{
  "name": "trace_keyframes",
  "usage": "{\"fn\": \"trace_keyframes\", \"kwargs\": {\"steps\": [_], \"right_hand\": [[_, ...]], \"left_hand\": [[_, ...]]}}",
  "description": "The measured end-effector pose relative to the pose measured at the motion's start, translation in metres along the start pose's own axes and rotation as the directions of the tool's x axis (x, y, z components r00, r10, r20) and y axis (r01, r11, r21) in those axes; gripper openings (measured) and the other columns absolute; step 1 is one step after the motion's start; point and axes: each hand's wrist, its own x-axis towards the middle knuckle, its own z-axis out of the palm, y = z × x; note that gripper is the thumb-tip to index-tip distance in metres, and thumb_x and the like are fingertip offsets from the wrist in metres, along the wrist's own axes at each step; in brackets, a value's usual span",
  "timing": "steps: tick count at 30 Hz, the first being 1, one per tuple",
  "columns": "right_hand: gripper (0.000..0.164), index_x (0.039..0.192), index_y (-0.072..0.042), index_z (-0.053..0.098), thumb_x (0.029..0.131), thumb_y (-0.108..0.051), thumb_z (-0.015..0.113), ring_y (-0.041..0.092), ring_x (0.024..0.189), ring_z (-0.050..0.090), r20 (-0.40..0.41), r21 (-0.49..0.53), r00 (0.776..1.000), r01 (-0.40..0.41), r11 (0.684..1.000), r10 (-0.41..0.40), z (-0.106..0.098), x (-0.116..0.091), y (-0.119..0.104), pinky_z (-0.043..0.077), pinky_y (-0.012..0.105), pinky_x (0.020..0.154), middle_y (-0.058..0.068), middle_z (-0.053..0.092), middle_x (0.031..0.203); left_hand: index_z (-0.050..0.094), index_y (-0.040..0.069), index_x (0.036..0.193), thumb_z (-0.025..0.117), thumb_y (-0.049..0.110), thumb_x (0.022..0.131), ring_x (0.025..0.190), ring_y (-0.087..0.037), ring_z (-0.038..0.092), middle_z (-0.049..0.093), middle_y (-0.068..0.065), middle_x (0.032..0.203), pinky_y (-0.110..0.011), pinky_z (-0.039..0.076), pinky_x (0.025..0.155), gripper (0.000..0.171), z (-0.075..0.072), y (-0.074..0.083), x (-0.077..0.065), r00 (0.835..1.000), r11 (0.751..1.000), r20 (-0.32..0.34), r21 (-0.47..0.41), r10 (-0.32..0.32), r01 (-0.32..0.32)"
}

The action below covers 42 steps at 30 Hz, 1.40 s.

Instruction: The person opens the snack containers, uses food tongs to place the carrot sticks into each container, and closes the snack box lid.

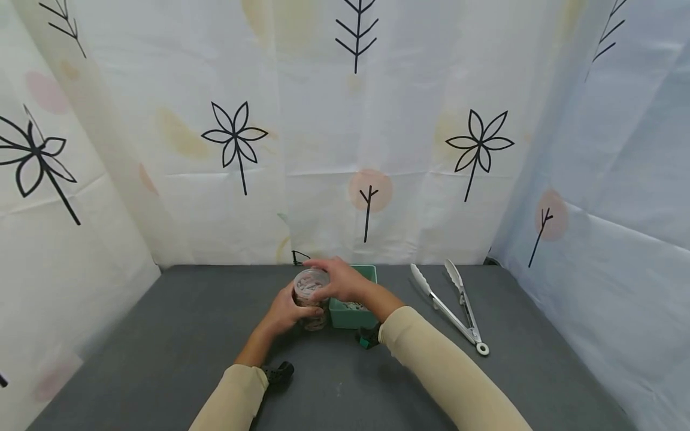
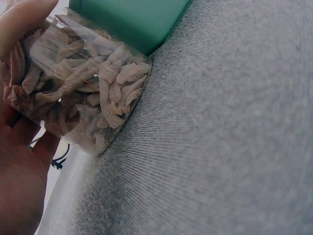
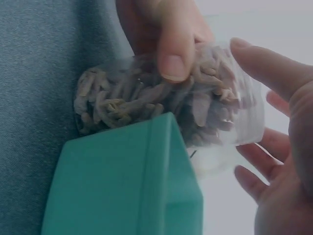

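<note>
A clear round jar (image 1: 311, 281) packed with pale brownish dried strips stands on the grey table, close to the left side of a green bin (image 1: 350, 320). My left hand (image 1: 283, 311) grips the jar's side, its thumb across the front. The strips show through the jar (image 2: 93, 83) in the left wrist view, with its bottom at the cloth. Over the jar's top, my right hand (image 1: 341, 281) has thumb and fingers spread around the rim. In the right wrist view the right thumb (image 3: 266, 66) meets one side of the jar top and the fingers the opposite side.
Some pale pieces (image 1: 354, 306) lie inside the green bin, partly hidden by the right wrist. To its right, silver tongs (image 1: 453, 317) lie spread apart on the grey table (image 1: 215, 311). A white patterned curtain (image 1: 323, 131) closes off the back and sides.
</note>
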Motion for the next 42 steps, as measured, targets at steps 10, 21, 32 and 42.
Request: {"fn": "trace_keyframes", "kwargs": {"steps": [10,21,32,42], "right_hand": [[0.069,0.14,-0.023,0.052,0.08,-0.04,0.081,0.018,0.098,0.046,-0.176,-0.136,0.984,-0.065,0.989,0.041,0.014,-0.001,-0.004,0.045,0.033,0.073,0.003,0.058,0.125],[0.066,0.135,-0.02,0.053,0.08,-0.044,0.08,0.019,0.093,0.045,-0.275,-0.124,0.958,-0.122,0.985,0.084,0.024,-0.003,-0.007,0.042,0.037,0.075,0.003,0.056,0.111],[0.083,0.15,-0.024,0.037,0.082,-0.05,0.075,0.029,0.124,0.041,-0.212,-0.105,0.974,-0.11,0.988,0.086,0.022,-0.012,-0.004,0.039,0.05,0.092,0.004,0.048,0.14],[0.066,0.146,-0.013,0.043,0.09,-0.034,0.072,0.032,0.132,0.039,-0.235,-0.016,0.969,-0.082,0.997,0.076,-0.01,-0.045,0.022,0.039,0.053,0.097,0.009,0.046,0.144]], "left_hand": [[0.04,0.008,0.144,0.085,0.024,0.076,0.104,-0.024,0.057,0.057,-0.012,0.123,-0.04,0.047,0.083,0.083,0.0,0.001,-0.001,1.0,1.0,-0.012,0.013,0.003,-0.003],[0.041,0.008,0.144,0.086,0.028,0.076,0.101,-0.024,0.057,0.059,-0.01,0.12,-0.041,0.047,0.083,0.084,0.002,-0.005,0.004,0.999,0.999,-0.044,0.045,0.015,-0.014],[0.028,0.001,0.149,0.081,0.01,0.081,0.106,-0.027,0.058,0.053,-0.018,0.125,-0.037,0.05,0.082,0.086,-0.011,0.013,-0.001,0.995,0.996,0.097,-0.08,-0.022,0.03],[0.023,0.006,0.152,0.085,0.019,0.077,0.118,-0.034,0.052,0.049,-0.018,0.133,-0.05,0.044,0.092,0.098,-0.022,-0.001,0.003,0.996,0.999,0.083,0.043,-0.02,0.017]]}}
